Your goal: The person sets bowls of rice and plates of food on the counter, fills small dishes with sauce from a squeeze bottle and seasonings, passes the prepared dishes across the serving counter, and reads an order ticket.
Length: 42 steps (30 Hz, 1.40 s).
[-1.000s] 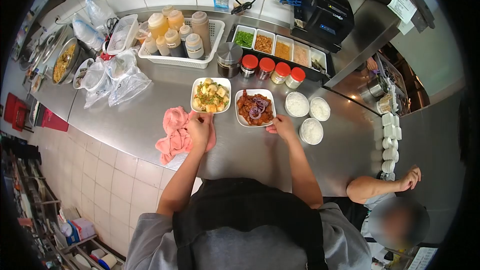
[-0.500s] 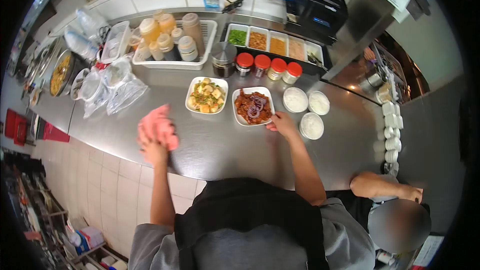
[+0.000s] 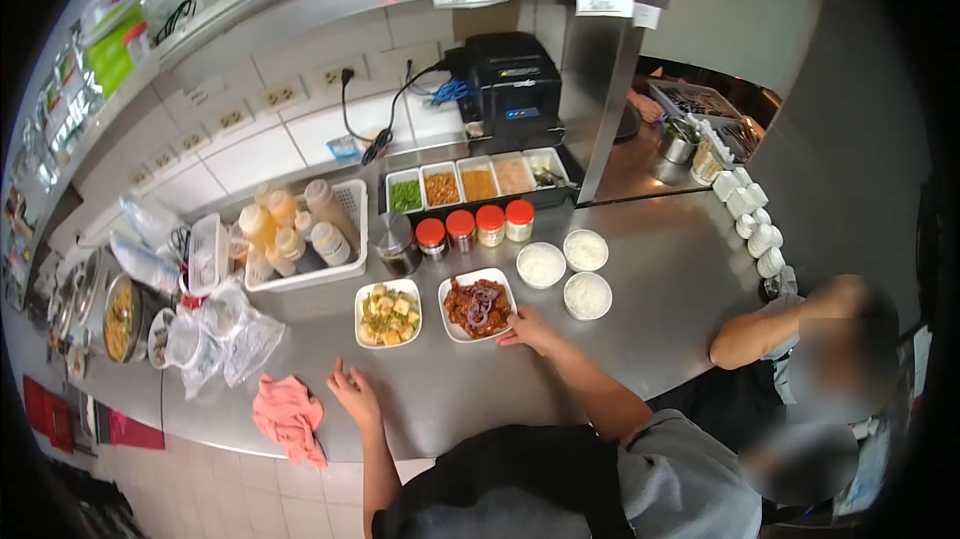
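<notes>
My right hand (image 3: 530,331) grips the lower right rim of a square white dish (image 3: 478,337) of glossy dark-red sauced pieces topped with purple onion rings (image 3: 482,307). Over the counter, my left hand (image 3: 354,395) is empty, its fingers apart. A crumpled pink cloth (image 3: 287,417) lies to its left at the counter's front edge, out of contact with it. Just above the left hand stands a second white dish (image 3: 389,342) with pale yellow cubes and green bits. Three bowls of white rice (image 3: 541,265) stand to the right of the dishes.
Behind the dishes are red-lidded jars (image 3: 460,226), a steel canister (image 3: 395,242) and a topping tray (image 3: 440,187). A basket of squeeze bottles (image 3: 305,279) and plastic bags (image 3: 250,339) occupy the left. A black printer (image 3: 515,89) stands at the back. Another person (image 3: 770,339) is close on my right.
My left hand has let go of the pink cloth and moved right, toward the dishes. My right hand stays on the sauced dish's rim. The view has tilted upward.
</notes>
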{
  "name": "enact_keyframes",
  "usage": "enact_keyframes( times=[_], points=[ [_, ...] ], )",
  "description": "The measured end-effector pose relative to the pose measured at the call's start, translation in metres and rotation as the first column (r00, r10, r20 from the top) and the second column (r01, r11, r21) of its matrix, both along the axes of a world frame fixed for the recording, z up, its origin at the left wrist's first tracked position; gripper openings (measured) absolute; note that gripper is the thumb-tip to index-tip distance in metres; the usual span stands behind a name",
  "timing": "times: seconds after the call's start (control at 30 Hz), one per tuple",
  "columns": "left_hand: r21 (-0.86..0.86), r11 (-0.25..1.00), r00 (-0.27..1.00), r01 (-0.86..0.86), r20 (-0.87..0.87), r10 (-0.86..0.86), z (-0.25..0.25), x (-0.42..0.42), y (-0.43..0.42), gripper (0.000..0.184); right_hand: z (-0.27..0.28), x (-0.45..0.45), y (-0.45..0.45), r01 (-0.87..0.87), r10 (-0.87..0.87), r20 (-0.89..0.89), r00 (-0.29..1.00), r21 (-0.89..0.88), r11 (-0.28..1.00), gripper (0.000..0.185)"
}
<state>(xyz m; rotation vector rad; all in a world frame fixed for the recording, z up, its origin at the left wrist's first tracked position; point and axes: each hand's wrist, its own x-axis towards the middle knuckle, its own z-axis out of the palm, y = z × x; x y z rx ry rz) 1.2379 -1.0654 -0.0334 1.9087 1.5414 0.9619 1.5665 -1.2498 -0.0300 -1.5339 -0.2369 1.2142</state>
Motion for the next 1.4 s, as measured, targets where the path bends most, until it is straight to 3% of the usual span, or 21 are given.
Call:
enact_keyframes(
  times=[0.07, 0.17, 0.27, 0.47, 0.57, 0.7, 0.8, 0.83, 0.9, 1.03, 1.27, 1.4],
  points=[
    [-0.075, 0.997, 1.000, -0.012, -0.001, 0.012, -0.027, 0.015, 0.018, 0.040, -0.002, -0.001, -0.001, -0.009, 0.009, -0.004, 1.000, 0.026, 1.000, 0.037],
    [-0.554, 0.795, 0.893, 0.245, 0.448, 0.037, -0.051, 0.022, 0.061, 0.044, 0.001, -0.005, -0.011, 0.008, -0.008, -0.032, 0.999, 0.004, 1.000, 0.036],
    [-0.568, 0.725, 0.846, 0.389, 0.532, -0.038, -0.038, 0.035, 0.073, 0.040, 0.001, -0.005, -0.020, 0.006, -0.004, -0.091, 0.996, 0.028, 1.000, 0.036],
    [-0.418, 0.854, 0.904, 0.309, 0.407, -0.128, -0.037, 0.055, 0.063, 0.023, 0.009, -0.008, -0.029, 0.045, -0.041, -0.130, 0.991, 0.030, 0.999, 0.035],
    [-0.339, 0.901, 0.937, 0.270, 0.306, -0.166, -0.063, 0.061, 0.040, 0.025, 0.009, -0.003, -0.032, 0.042, -0.038, -0.116, 0.992, 0.029, 0.999, 0.035],
    [-0.357, 0.906, 0.931, 0.227, 0.352, -0.095, -0.029, 0.072, -0.011, 0.031, 0.000, 0.006, -0.039, 0.020, -0.013, -0.136, 0.991, 0.051, 0.999, 0.036],
    [-0.351, 0.895, 0.907, 0.274, 0.404, -0.119, -0.065, 0.063, -0.013, 0.035, -0.011, 0.018, -0.049, -0.022, 0.036, -0.145, 0.989, 0.094, 0.995, 0.035],
    [-0.409, 0.874, 0.910, 0.263, 0.405, -0.085, -0.046, 0.064, -0.019, 0.036, -0.012, 0.020, -0.051, -0.038, 0.054, -0.145, 0.988, 0.108, 0.993, 0.034],
    [-0.523, 0.818, 0.918, 0.241, 0.397, -0.016, -0.008, 0.059, -0.034, 0.039, -0.005, 0.025, -0.056, -0.100, 0.098, -0.036, 0.994, -0.055, 0.993, 0.031],
    [-0.261, 0.962, 0.990, 0.080, 0.133, -0.046, -0.014, 0.032, -0.025, 0.038, 0.030, 0.034, -0.074, -0.337, 0.373, 0.107, 0.922, -0.256, 0.906, 0.027],
    [-0.134, 0.991, 0.979, 0.024, 0.203, 0.004, -0.007, 0.006, -0.032, 0.032, 0.072, 0.081, -0.080, -0.190, 0.275, 0.624, 0.732, -0.201, 0.961, 0.013],
    [-0.152, 0.988, 0.979, -0.008, 0.202, 0.039, -0.004, -0.002, -0.039, 0.029, 0.110, 0.134, -0.096, -0.028, 0.150, 0.649, 0.746, -0.194, 0.981, 0.017]
  ],
)
